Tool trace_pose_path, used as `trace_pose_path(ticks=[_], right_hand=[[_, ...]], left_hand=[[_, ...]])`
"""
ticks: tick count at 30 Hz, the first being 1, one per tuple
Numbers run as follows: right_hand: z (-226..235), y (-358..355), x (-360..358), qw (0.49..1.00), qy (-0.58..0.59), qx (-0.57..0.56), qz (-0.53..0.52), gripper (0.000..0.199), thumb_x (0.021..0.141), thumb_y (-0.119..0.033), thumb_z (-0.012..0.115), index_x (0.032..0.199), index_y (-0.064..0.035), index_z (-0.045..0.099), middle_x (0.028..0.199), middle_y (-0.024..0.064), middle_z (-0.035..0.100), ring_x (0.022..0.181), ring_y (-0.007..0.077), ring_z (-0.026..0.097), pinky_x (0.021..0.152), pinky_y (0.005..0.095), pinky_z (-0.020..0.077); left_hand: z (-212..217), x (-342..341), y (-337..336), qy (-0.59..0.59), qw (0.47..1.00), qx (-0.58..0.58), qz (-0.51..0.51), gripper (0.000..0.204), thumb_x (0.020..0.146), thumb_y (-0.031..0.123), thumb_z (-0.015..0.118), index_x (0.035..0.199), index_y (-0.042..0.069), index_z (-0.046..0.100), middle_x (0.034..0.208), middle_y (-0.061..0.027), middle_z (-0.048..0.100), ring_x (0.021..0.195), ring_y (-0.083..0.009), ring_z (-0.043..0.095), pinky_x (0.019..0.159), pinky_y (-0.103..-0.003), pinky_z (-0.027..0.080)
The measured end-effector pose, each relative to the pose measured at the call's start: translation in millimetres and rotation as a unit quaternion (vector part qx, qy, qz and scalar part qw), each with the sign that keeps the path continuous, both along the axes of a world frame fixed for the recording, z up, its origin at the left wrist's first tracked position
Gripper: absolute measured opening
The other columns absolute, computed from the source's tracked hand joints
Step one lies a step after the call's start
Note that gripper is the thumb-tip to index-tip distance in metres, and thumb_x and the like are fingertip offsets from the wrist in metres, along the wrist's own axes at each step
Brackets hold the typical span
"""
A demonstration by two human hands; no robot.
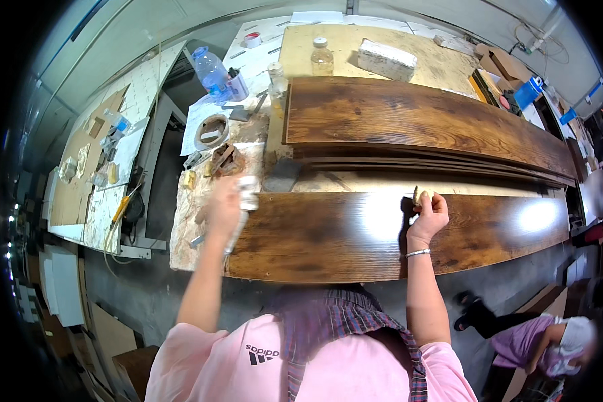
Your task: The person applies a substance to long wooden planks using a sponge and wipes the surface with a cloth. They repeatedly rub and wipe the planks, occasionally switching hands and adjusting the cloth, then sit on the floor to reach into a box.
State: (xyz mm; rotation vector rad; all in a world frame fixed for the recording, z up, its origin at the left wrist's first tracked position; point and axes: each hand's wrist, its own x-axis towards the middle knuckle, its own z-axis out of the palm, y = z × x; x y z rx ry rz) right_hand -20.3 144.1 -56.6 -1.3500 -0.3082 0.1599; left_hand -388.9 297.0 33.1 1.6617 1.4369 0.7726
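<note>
A dark brown wood-grain board point(315, 234) lies lengthwise along the near edge of the bench. My left hand point(222, 208), smeared by motion, is over the board's left end, closed on a whitish thing point(248, 194) that looks soft but is too blurred to name. Above the middle of the board, my right hand point(430, 218) pinches a small yellowish piece with a dark tip point(418, 195). Its kind is hard to make out. Beyond this board, a stack of similar brown boards point(409, 114) rests on the bench.
Left of the boards are a tape roll point(212, 131), a rusty brown container point(226, 159) and a large water bottle point(210, 70). A capped bottle point(322, 59) and a white block point(386, 60) stand behind the stack. Another person point(549, 342) is at lower right.
</note>
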Motion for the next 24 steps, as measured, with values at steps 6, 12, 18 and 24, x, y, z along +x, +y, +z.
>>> trace_pose_path(ticks=[6,12,18,24], right_hand=[[5,1,-2,1.000,0.016,0.007,0.014,0.013,0.089,-0.006,0.071,0.097,0.0024,0.064,0.083,0.0041,0.065,0.065,0.0100,0.058,0.053,0.0228,0.0470],[2,-2,-1,1.000,0.017,0.009,0.009,0.013,0.090,-0.005,0.070,0.098,0.0023,0.065,0.085,0.0047,0.066,0.067,0.0103,0.060,0.053,0.0224,0.0479],[5,2,-5,1.000,0.019,0.001,0.022,0.012,0.090,-0.005,0.069,0.099,0.0025,0.065,0.085,0.0051,0.066,0.068,0.0106,0.061,0.055,0.0225,0.0483],[4,-1,2,0.999,0.014,-0.011,0.034,0.013,0.089,-0.004,0.069,0.101,0.0020,0.066,0.086,0.0034,0.066,0.068,0.0088,0.058,0.055,0.0217,0.0464]], left_hand=[[-56,2,12,0.195,0.905,0.309,-0.216,0.024,0.085,0.003,0.062,0.104,0.013,0.073,0.111,-0.0075,0.070,0.104,-0.0259,0.065,0.089,-0.042,0.051],[-42,-80,53,0.278,0.932,0.232,-0.003,0.028,0.082,0.000,0.061,0.102,0.014,0.075,0.102,-0.0115,0.069,0.095,-0.0307,0.066,0.086,-0.043,0.053],[-44,-57,49,0.364,0.868,0.308,-0.137,0.031,0.076,-0.001,0.064,0.099,0.017,0.076,0.111,-0.0063,0.066,0.106,-0.0260,0.058,0.088,-0.040,0.043],[-14,-1,18,0.275,0.862,0.388,-0.177,0.031,0.072,-0.001,0.065,0.095,0.017,0.075,0.106,-0.0046,0.065,0.100,-0.0263,0.058,0.083,-0.040,0.042]])
